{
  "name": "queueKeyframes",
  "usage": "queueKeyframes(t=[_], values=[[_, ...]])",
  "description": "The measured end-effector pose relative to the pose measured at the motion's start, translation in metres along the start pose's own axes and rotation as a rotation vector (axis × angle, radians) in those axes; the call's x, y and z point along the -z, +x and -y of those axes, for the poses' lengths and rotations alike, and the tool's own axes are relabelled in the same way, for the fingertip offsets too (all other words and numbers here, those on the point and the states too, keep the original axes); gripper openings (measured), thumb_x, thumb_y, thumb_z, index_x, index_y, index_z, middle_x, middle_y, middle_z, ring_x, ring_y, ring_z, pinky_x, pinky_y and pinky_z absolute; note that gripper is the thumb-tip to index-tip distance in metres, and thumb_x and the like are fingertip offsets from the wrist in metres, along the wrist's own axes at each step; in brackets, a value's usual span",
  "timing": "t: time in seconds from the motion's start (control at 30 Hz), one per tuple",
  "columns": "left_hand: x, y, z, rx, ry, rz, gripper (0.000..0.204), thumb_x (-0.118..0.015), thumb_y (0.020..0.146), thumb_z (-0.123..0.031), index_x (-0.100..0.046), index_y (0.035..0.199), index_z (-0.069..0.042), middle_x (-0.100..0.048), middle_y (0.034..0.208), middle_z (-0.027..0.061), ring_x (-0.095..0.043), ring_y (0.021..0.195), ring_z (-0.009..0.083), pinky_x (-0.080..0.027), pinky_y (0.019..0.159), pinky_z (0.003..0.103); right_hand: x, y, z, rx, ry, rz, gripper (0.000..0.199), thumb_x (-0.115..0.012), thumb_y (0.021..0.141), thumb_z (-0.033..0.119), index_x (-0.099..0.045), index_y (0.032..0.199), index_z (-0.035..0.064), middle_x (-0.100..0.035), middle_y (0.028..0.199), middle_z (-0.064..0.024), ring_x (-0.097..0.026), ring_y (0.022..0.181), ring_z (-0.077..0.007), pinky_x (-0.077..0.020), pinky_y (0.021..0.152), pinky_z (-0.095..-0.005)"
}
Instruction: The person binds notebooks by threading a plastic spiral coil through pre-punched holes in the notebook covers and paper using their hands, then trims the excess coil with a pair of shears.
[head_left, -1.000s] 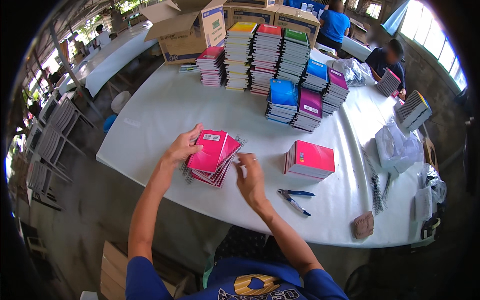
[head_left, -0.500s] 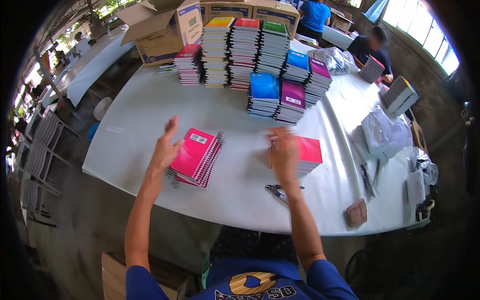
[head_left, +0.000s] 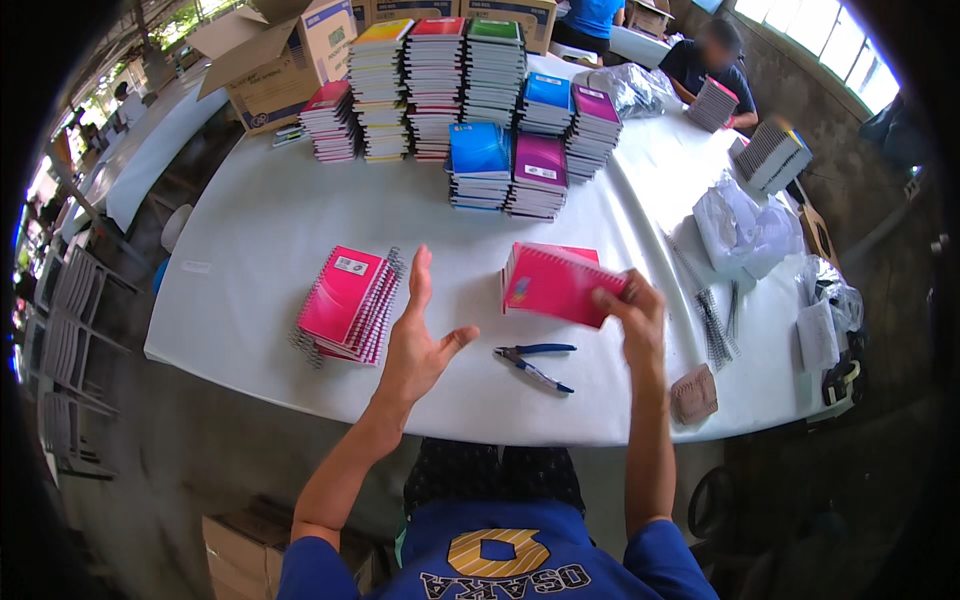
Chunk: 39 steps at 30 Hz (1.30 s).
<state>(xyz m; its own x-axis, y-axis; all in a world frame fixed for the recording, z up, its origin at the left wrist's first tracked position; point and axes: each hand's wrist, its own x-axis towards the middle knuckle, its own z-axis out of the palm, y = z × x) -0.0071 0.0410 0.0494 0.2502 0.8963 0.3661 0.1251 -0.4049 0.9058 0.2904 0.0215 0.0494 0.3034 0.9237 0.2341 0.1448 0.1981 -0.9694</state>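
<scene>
My right hand (head_left: 637, 312) grips a pink spiral notebook (head_left: 562, 287) by its right end, thumb on the cover, and holds it tilted above the table. Beneath and behind it, partly covered, is a pink notebook stack (head_left: 560, 253). Holding nothing, my left hand (head_left: 418, 340) is raised with fingers stretched and thumb apart. To its left lies a pile of pink spiral notebooks (head_left: 340, 300), its layers turned different ways so coils stick out on both sides. Blue-handled cutting pliers (head_left: 540, 366) lie with handles spread on the white table between my hands.
Tall stacks of coloured notebooks (head_left: 437, 90) stand at the back, before an open cardboard box (head_left: 275, 85). At right are loose wire coils (head_left: 715, 330), a brown pouch (head_left: 694, 394), a white plastic bag (head_left: 745, 230) and a standing notebook bundle (head_left: 773, 157). A person (head_left: 705, 75) sits beyond.
My right hand has lifted a pink notebook from the right stack and moved right. My left hand has left the left pile's edge and moved right. The view has shifted slightly.
</scene>
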Motion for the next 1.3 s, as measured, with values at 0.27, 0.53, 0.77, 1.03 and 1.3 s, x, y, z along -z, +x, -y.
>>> queueKeyframes(t=[0.27, 0.53, 0.77, 1.03, 1.3], values=[[-0.02, -0.078, 0.043, 0.228, -0.271, 0.068, 0.114, -0.074, 0.087, -0.037, 0.013, 0.157, -0.014, -0.019, 0.162, 0.0184, -0.025, 0.147, 0.0293, -0.027, 0.115, 0.039, -0.089, -0.125, -0.045, -0.107, 0.04, 0.215, 0.021, -0.06, 0.09, -0.009, -0.048, 0.104, 0.0024, -0.058, 0.107, -0.0072, -0.056, 0.097, -0.0136, -0.0457, 0.085, -0.0254], [-0.059, -0.037, 0.0, -0.425, 1.099, 0.315, 0.069, -0.064, 0.087, -0.041, -0.046, 0.145, -0.007, -0.046, 0.149, 0.0109, -0.033, 0.143, 0.0383, -0.022, 0.114, 0.061, -0.071, -0.106, -0.026, -0.069, -0.006, 0.276, 0.037, -0.065, 0.082, -0.011, -0.051, 0.114, 0.0009, -0.062, 0.114, -0.0146, -0.062, 0.103, -0.0237, -0.0499, 0.088, -0.0324], [-0.064, -0.036, 0.004, -0.434, 1.014, 0.264, 0.062, -0.069, 0.082, -0.037, -0.057, 0.138, -0.014, -0.06, 0.136, 0.002, -0.053, 0.127, 0.0364, -0.036, 0.107, 0.058, 0.155, 0.012, -0.046, 0.35, -1.083, -0.401, 0.007, -0.064, 0.073, -0.007, -0.065, 0.078, -0.0012, -0.065, 0.083, -0.0158, -0.06, 0.08, -0.0341, -0.0483, 0.073, -0.0424], [-0.062, -0.037, -0.001, -0.399, 1.037, 0.286, 0.061, -0.07, 0.084, -0.035, -0.056, 0.139, -0.014, -0.059, 0.138, 0.0032, -0.051, 0.129, 0.0369, -0.033, 0.109, 0.059, 0.23, 0.048, -0.1, 0.169, -1.658, -0.26, 0.016, -0.072, 0.079, 0.019, -0.07, 0.09, 0.0078, -0.066, 0.096, -0.0113, -0.061, 0.098, -0.027, -0.0444, 0.086, -0.0419], [-0.057, -0.036, -0.003, -0.362, 1.029, 0.306, 0.061, -0.068, 0.086, -0.035, -0.054, 0.139, -0.01, -0.06, 0.136, 0.0072, -0.052, 0.128, 0.0375, -0.033, 0.109, 0.06, 0.224, 0.054, -0.056, 0.307, -1.539, -0.15, 0.011, -0.064, 0.082, 0.004, -0.063, 0.092, 0.0061, -0.06, 0.099, -0.0144, -0.06, 0.1, -0.0283, -0.0456, 0.085, -0.0418]])
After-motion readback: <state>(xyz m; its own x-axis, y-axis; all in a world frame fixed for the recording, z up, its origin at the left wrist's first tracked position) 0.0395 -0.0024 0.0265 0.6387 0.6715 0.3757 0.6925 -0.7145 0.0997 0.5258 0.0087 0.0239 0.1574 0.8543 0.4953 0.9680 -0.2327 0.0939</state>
